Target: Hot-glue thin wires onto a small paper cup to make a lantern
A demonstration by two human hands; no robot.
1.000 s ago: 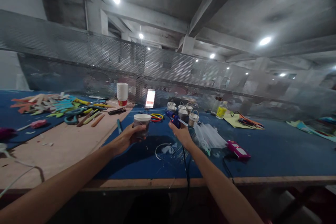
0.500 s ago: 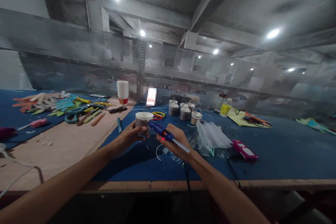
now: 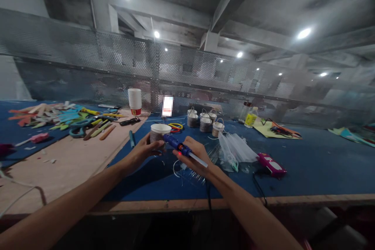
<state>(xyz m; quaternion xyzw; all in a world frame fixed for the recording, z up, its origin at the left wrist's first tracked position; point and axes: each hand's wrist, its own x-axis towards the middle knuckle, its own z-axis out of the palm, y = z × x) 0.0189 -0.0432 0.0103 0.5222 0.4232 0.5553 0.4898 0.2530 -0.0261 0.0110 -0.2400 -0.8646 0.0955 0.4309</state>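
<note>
My left hand [image 3: 142, 152] is wrapped round a small paper cup [image 3: 159, 131] with a white rim, held just above the blue table [image 3: 307, 168]. My right hand [image 3: 195, 156] grips a blue glue gun [image 3: 180, 148] with a clear glue stick sticking out of its back and a small red light on its body. The gun's nozzle points left and touches the cup's side. A black cord runs from the gun down over the table's front edge.
Several small handled cups [image 3: 205, 122] stand behind my hands. Clear plastic bags [image 3: 234, 150] and a pink device [image 3: 271, 165] lie to the right. A cup stack [image 3: 134, 100], scissors and coloured craft pieces [image 3: 58, 117] lie left on the brown board [image 3: 70, 160]. A mesh panel [image 3: 187, 74] backs the table.
My right hand swung the glue gun from pointing away, up near the far cups, round to the left until its nozzle met the cup. The left hand kept the cup nearly still.
</note>
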